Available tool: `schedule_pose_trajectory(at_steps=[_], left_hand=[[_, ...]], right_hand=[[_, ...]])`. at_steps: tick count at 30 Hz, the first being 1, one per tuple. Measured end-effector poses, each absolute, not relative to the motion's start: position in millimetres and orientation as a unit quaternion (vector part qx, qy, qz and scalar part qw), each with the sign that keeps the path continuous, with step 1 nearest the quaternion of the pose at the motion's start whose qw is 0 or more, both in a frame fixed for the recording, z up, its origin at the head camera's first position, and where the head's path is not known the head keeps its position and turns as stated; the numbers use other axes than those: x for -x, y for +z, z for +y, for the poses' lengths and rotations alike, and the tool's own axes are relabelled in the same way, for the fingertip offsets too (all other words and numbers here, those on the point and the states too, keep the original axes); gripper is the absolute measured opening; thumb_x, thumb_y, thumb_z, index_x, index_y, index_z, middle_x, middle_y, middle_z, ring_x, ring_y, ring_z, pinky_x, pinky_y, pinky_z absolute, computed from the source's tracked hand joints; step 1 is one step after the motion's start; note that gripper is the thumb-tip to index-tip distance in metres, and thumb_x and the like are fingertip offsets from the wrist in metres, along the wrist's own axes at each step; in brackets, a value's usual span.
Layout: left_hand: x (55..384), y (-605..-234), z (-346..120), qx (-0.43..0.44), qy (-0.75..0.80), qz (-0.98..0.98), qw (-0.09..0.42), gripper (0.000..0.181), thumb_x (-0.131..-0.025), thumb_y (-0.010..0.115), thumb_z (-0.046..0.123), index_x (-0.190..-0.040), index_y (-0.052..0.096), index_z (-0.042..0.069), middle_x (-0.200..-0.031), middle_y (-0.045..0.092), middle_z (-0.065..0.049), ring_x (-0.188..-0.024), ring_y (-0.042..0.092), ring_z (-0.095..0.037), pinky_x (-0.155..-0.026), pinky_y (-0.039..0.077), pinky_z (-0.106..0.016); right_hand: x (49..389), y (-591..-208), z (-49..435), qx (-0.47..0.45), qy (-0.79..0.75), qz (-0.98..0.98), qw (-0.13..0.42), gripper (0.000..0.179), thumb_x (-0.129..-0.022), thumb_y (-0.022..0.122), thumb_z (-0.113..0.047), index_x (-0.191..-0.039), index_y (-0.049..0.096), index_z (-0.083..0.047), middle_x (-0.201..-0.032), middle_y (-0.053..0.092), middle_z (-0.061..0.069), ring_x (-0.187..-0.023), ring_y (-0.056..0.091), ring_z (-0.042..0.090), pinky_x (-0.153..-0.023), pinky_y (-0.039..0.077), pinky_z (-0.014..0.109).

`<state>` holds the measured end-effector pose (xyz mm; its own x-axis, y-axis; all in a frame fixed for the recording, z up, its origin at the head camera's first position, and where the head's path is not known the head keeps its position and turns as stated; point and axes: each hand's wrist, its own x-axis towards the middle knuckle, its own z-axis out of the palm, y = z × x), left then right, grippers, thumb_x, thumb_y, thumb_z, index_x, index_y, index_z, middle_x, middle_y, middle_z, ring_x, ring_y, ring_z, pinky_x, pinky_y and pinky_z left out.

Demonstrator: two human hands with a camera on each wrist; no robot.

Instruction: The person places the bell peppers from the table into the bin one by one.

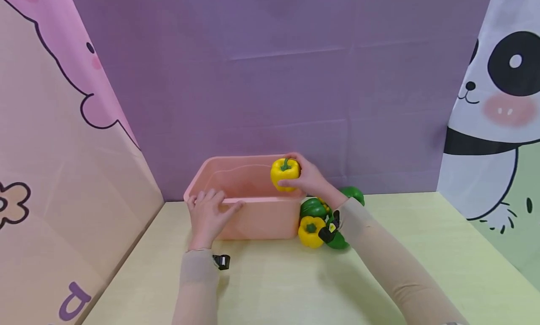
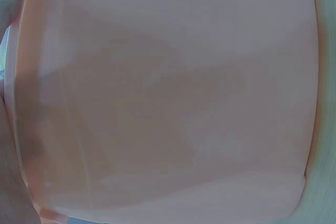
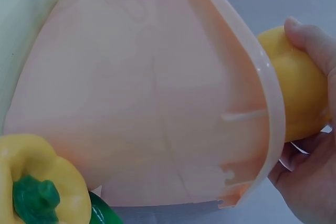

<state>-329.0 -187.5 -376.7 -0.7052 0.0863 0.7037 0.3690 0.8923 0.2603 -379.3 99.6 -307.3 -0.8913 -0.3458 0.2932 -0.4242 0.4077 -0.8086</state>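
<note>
A yellow bell pepper (image 1: 285, 174) with a green stem is gripped by my right hand (image 1: 307, 177) over the right end of a pink plastic bin (image 1: 257, 219). In the right wrist view the held pepper (image 3: 299, 85) shows just beyond the bin's rim (image 3: 270, 93), the thumb on its side. My left hand (image 1: 208, 215) rests on the bin's front rim at the left, fingers over the edge and thumb stretched along it. The bin's wall (image 2: 173, 98) fills most of the left wrist view, with only a bit of the hand at the left edge.
Right of the bin, partly behind my right wrist, lie another yellow bell pepper (image 1: 311, 232) and several green ones, among them a green pepper (image 1: 313, 208) against the bin. A purple backdrop (image 1: 270, 81) stands behind the pale table (image 1: 274, 283), with printed cloth walls at both sides.
</note>
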Motion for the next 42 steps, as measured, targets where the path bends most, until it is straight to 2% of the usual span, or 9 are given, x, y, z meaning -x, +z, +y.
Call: schedule_pose_trajectory(at_steps=[7, 12, 25, 33, 35, 40, 42], left_hand=[[330, -377, -187, 0.129, -0.200, -0.901, 0.362, 0.046, -0.082, 0.066, 0.061, -0.084, 0.057, 0.016, -0.080, 0.049, 0.000, -0.084, 0.044, -0.026, -0.092, 0.020, -0.054], [330, -378, -186, 0.131, -0.198, -0.901, 0.364, 0.046, -0.081, 0.067, 0.060, -0.084, 0.057, 0.015, -0.080, 0.049, 0.000, -0.084, 0.043, -0.026, -0.092, 0.020, -0.054], [331, -377, -184, 0.132, -0.199, -0.899, 0.367, 0.046, -0.082, 0.065, 0.060, -0.084, 0.056, 0.015, -0.080, 0.048, 0.000, -0.084, 0.043, -0.026, -0.093, 0.020, -0.054], [331, -376, -185, 0.125, -0.200, -0.901, 0.365, 0.045, -0.082, 0.066, 0.060, -0.085, 0.058, 0.015, -0.080, 0.049, 0.001, -0.086, 0.044, -0.026, -0.092, 0.020, -0.054], [330, -377, -185, 0.123, -0.199, -0.901, 0.364, 0.045, -0.082, 0.066, 0.059, -0.085, 0.058, 0.015, -0.080, 0.048, 0.001, -0.085, 0.044, -0.026, -0.092, 0.020, -0.054], [329, -377, -187, 0.121, -0.199, -0.903, 0.362, 0.045, -0.082, 0.066, 0.059, -0.083, 0.056, 0.015, -0.079, 0.048, 0.001, -0.085, 0.043, -0.026, -0.093, 0.020, -0.054], [329, -378, -187, 0.120, -0.198, -0.904, 0.359, 0.046, -0.082, 0.065, 0.060, -0.082, 0.055, 0.016, -0.079, 0.048, 0.001, -0.085, 0.043, -0.026, -0.093, 0.020, -0.054]], right_hand=[[381, -311, 96, -0.285, 0.444, -0.846, 0.076, 0.073, -0.084, 0.077, -0.027, -0.146, 0.040, -0.024, -0.145, 0.034, 0.009, -0.108, 0.054, 0.028, -0.091, 0.049, 0.039], [384, -318, 93, -0.298, 0.444, -0.841, 0.082, 0.065, -0.082, 0.079, -0.027, -0.139, 0.048, -0.023, -0.144, 0.031, 0.008, -0.106, 0.052, 0.026, -0.092, 0.048, 0.038], [391, -321, 86, -0.288, 0.431, -0.852, 0.073, 0.060, -0.081, 0.079, -0.030, -0.130, 0.048, -0.014, -0.127, 0.051, 0.006, -0.103, 0.055, 0.025, -0.091, 0.049, 0.037], [390, -322, 83, -0.292, 0.398, -0.866, 0.075, 0.061, -0.077, 0.082, -0.037, -0.123, 0.051, -0.012, -0.108, 0.058, 0.004, -0.092, 0.056, 0.023, -0.084, 0.050, 0.036], [390, -322, 82, -0.295, 0.388, -0.870, 0.075, 0.062, -0.077, 0.081, -0.038, -0.125, 0.050, -0.013, -0.110, 0.058, 0.004, -0.093, 0.056, 0.022, -0.085, 0.049, 0.036], [391, -322, 81, -0.320, 0.359, -0.874, 0.070, 0.071, -0.080, 0.080, -0.034, -0.140, 0.046, -0.017, -0.129, 0.055, 0.003, -0.101, 0.055, 0.020, -0.092, 0.047, 0.037], [391, -322, 80, -0.326, 0.345, -0.878, 0.064, 0.070, -0.080, 0.079, -0.033, -0.141, 0.047, -0.018, -0.129, 0.055, 0.002, -0.101, 0.055, 0.019, -0.092, 0.047, 0.036]])
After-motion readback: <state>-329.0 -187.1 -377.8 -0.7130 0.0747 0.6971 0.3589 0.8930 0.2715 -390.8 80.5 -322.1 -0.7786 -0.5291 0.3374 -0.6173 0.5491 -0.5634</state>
